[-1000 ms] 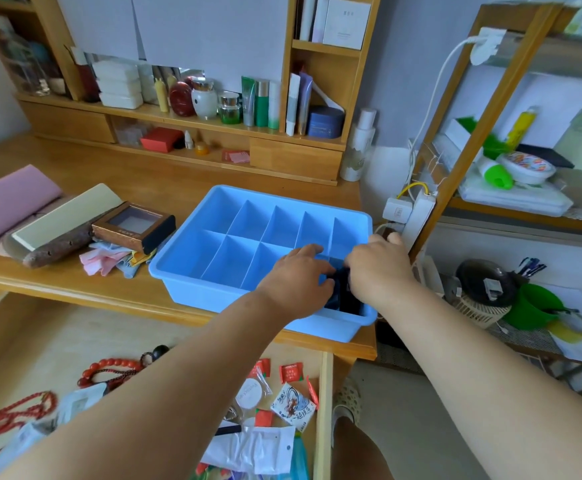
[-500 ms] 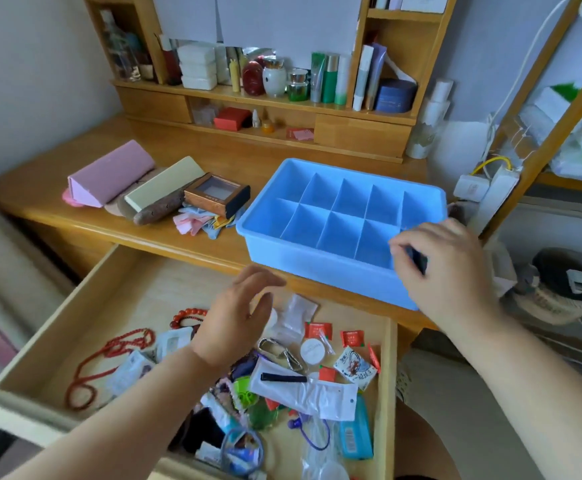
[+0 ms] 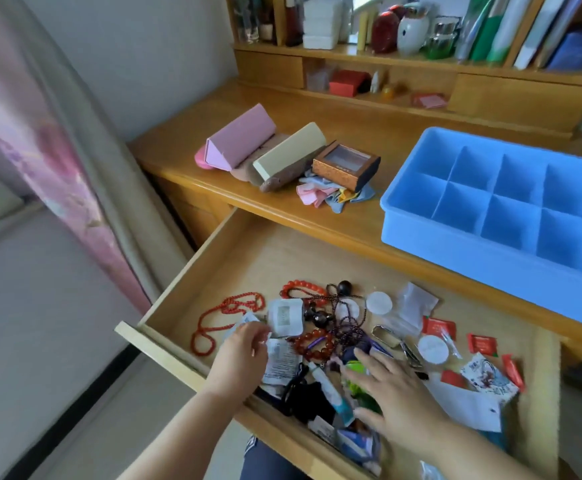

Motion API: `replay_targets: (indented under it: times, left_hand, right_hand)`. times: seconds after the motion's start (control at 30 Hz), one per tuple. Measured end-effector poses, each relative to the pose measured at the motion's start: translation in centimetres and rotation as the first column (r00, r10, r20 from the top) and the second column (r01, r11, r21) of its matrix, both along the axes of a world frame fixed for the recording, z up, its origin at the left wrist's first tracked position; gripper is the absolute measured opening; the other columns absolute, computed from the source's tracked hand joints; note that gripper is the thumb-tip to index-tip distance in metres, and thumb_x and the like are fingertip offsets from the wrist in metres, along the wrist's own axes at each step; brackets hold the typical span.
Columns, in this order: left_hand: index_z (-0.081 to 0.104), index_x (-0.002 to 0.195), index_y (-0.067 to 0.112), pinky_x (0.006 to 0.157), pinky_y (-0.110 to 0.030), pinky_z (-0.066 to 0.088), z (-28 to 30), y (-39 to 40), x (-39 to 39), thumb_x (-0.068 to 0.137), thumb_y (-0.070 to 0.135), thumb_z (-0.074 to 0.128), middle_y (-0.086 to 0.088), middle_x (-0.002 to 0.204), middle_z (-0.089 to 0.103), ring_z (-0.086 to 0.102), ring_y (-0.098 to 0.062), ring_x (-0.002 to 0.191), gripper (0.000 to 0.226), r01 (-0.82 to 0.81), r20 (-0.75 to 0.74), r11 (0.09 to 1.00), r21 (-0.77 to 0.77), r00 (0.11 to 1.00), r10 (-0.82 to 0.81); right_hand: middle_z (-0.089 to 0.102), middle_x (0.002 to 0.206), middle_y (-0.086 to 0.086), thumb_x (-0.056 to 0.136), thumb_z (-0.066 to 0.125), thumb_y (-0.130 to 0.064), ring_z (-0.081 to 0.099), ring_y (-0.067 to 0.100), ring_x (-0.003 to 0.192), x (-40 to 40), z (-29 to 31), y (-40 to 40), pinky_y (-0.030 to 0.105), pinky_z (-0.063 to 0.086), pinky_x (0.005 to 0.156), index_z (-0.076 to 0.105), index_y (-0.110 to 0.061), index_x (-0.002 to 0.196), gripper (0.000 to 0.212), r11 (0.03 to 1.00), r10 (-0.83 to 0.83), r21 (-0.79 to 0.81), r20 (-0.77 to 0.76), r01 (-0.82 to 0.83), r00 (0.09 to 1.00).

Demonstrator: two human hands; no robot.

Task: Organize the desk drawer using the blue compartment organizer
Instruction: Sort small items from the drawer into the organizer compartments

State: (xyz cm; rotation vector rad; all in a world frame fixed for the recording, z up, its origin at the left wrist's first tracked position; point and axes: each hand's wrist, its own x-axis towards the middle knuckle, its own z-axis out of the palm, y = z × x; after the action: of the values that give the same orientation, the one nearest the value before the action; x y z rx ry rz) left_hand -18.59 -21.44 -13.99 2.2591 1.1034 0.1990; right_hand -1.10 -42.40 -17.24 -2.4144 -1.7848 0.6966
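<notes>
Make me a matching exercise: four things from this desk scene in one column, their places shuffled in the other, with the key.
Things:
1. organizer
2. red necklace
3. pink case
4. red box

Places:
A. left side of the open drawer
B. shelf cubby behind the desktop
C. desktop, right
D. desktop, left

Pairs: 1-C, 2-A, 3-D, 4-B

Bright, soft daylight; blurred (and warped) edges.
</notes>
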Motion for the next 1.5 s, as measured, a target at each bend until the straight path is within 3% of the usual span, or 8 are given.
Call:
replay_targets:
  times: [0.13, 0.4, 0.73, 1.03, 1.17, 1.3, 1.4, 1.5]
  left_hand:
    - [0.049, 0.134, 0.023, 0.096, -0.022, 0.038, -0.6, 2.2, 3.3, 0.092, 0.018, 0.052, 0.007, 0.135, 0.047, 0.046, -0.012, 0.119, 0.042, 0.173, -0.101, 0.982, 0.074, 0.981, -0.166]
    - [0.023, 0.146, 0.020, 0.118, -0.038, 0.010, -2.2, 5.0, 8.0, 0.085, 0.030, 0.065, -0.004, 0.146, 0.034, 0.027, -0.025, 0.136, 0.074, 0.568, -0.573, 0.794, 0.220, 0.733, -0.366]
    - [0.055, 0.073, 0.026, 0.054, -0.021, 0.044, 2.9, 2.8, 6.8, 0.085, 0.014, 0.062, 0.007, 0.064, 0.063, 0.058, -0.011, 0.060, 0.018, -0.011, 0.274, 0.998, -0.055, 0.961, 0.026]
    - [0.049, 0.127, 0.016, 0.078, -0.032, 0.050, -0.4, 1.3, 7.1, 0.090, 0.038, 0.056, -0.005, 0.115, 0.062, 0.060, -0.024, 0.097, 0.044, 0.125, -0.347, 0.991, -0.039, 0.929, -0.130]
    - [0.057, 0.104, 0.010, 0.053, -0.029, 0.045, 0.1, 0.5, 7.9, 0.095, 0.025, 0.052, -0.004, 0.082, 0.066, 0.058, -0.019, 0.064, 0.018, -0.011, -0.080, 0.993, -0.119, 0.997, 0.001]
    - [0.066, 0.094, 0.013, 0.069, -0.043, 0.057, 3.2, -2.1, 7.9, 0.088, 0.030, 0.066, -0.011, 0.081, 0.072, 0.069, -0.026, 0.069, 0.018, 0.144, 0.300, 0.790, -0.596, 0.952, 0.052]
    - [0.064, 0.090, 0.008, 0.071, -0.042, 0.057, 3.3, -4.6, 7.8, 0.094, 0.042, 0.053, -0.015, 0.082, 0.072, 0.069, -0.028, 0.072, 0.036, 0.310, 0.224, 0.705, -0.637, 0.951, -0.215]
    - [0.062, 0.095, 0.017, 0.073, -0.036, 0.055, 2.1, -2.8, 6.6, 0.096, 0.041, 0.048, -0.008, 0.092, 0.068, 0.064, -0.018, 0.074, 0.028, 0.221, -0.029, 0.916, -0.336, 0.969, -0.245]
  right_hand:
    - [0.054, 0.125, -0.018, 0.087, 0.042, -0.060, 0.048, 0.013, 0.121, 0.0, 1.4, 0.4, 0.034, 0.033, 0.103, 0.056, -0.048, 0.122, 0.040, 0.988, -0.037, 0.153, 0.125, 0.018, 0.992]
    - [0.056, 0.110, -0.023, 0.090, 0.055, -0.040, 0.051, -0.004, 0.104, 0.5, 2.8, 1.2, 0.012, 0.036, 0.091, 0.069, -0.032, 0.107, 0.024, 0.921, -0.252, 0.247, -0.206, 0.300, 0.945]
    - [0.068, 0.094, -0.020, 0.088, 0.063, -0.034, 0.061, -0.004, 0.090, 0.1, 6.1, 5.7, 0.014, 0.045, 0.073, 0.065, -0.042, 0.094, 0.011, 0.771, -0.444, 0.033, -0.689, 0.636, 0.573]
    - [0.070, 0.089, -0.011, 0.090, 0.059, -0.028, 0.066, 0.003, 0.083, -0.4, 5.6, 4.7, 0.022, 0.053, 0.077, 0.064, -0.038, 0.091, 0.011, 0.754, -0.519, -0.106, -0.700, 0.648, 0.489]
    - [0.072, 0.090, -0.009, 0.091, 0.059, -0.025, 0.067, 0.001, 0.079, 0.4, 5.3, 3.8, 0.018, 0.054, 0.073, 0.065, -0.035, 0.094, 0.012, 0.734, -0.528, -0.135, -0.730, 0.665, 0.434]
    - [0.072, 0.103, 0.000, 0.090, 0.062, -0.028, 0.068, 0.016, 0.096, 0.5, 5.6, 4.3, 0.031, 0.055, 0.084, 0.063, -0.027, 0.108, 0.018, 0.638, -0.386, -0.224, -0.921, 0.737, 0.054]
    - [0.071, 0.105, 0.015, 0.084, 0.064, -0.032, 0.067, 0.032, 0.096, 0.5, 5.7, 4.3, 0.045, 0.053, 0.083, 0.066, -0.015, 0.109, 0.031, 0.576, -0.276, -0.280, -0.951, 0.768, -0.140]
    - [0.073, 0.096, 0.012, 0.085, 0.064, -0.029, 0.069, 0.030, 0.090, 1.1, 5.5, 3.3, 0.037, 0.051, 0.067, 0.068, -0.012, 0.107, 0.028, 0.444, -0.338, -0.310, -0.927, 0.841, -0.163]
